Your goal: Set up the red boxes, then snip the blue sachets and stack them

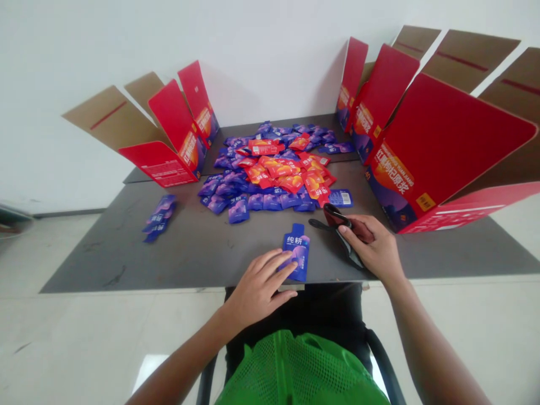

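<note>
A blue-purple sachet (300, 269) lies flat near the front edge of the table, its narrow neck pointing away from me. My left hand (262, 286) rests over its left side, fingers stretched out and touching it. To the right, my right hand (374, 247) is closed round a dark, wallet-like case (335, 215) in black and reddish brown, with a thin black strap and a grey flap hanging down. Its exact kind is unclear. Beyond both hands spreads a heap of red sachets (291, 175) and blue sachets (230, 184), some lying over others.
Open red cartons stand at both sides: one group at the left (169, 143), another at the right (422, 152), flaps raised. A small stack of blue sachets (160, 218) lies on the grey table (101, 247) at left. A white wall (270, 56) rises behind.
</note>
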A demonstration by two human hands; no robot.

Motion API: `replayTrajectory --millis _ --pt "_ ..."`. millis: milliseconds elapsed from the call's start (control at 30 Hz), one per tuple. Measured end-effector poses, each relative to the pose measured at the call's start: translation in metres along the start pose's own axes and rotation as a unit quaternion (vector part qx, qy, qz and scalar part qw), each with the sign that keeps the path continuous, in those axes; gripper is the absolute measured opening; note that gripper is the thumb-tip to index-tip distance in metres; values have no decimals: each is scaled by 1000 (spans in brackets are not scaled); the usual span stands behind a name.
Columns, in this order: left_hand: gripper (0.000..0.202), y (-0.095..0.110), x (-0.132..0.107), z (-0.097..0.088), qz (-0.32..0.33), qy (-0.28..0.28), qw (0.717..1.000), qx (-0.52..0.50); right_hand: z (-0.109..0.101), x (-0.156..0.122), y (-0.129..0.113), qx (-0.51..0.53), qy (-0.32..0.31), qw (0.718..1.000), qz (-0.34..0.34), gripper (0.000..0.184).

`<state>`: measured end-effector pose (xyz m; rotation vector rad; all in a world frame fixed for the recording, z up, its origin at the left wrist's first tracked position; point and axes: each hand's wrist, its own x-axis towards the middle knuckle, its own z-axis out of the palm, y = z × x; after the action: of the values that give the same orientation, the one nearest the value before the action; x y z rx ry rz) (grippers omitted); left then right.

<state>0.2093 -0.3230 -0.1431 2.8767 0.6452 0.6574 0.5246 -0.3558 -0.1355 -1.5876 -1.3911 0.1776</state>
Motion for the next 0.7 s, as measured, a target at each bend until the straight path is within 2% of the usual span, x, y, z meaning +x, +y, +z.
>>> replayTrajectory --millis 100,200,267,367,433,467,600,700 --pt "41 8 -6 6 3 57 998 2 -3 6 -16 -5 -8 999 -32 30" --pt "32 13 -11 16 10 92 996 3 -1 10 -47 -8 -22 995 -94 29" --pt "30 13 -15 22 17 89 996 0 6 5 -68 1 -78 984 -160 31" --pt "27 12 -21 27 10 65 998 -1 25 -9 -84 10 -235 935 -265 37" --pt "27 12 -24 26 4 59 998 1 39 -15 -80 7 -305 906 -293 35" --pt "28 12 -24 26 7 60 998 5 46 -14 -74 4 -318 901 -295 33" --pt "34 15 -23 22 34 54 998 22 66 16 -43 -25 -282 914 -290 27" --pt "34 17 -22 22 32 61 997 24 67 47 -31 -78 -254 916 -302 26"
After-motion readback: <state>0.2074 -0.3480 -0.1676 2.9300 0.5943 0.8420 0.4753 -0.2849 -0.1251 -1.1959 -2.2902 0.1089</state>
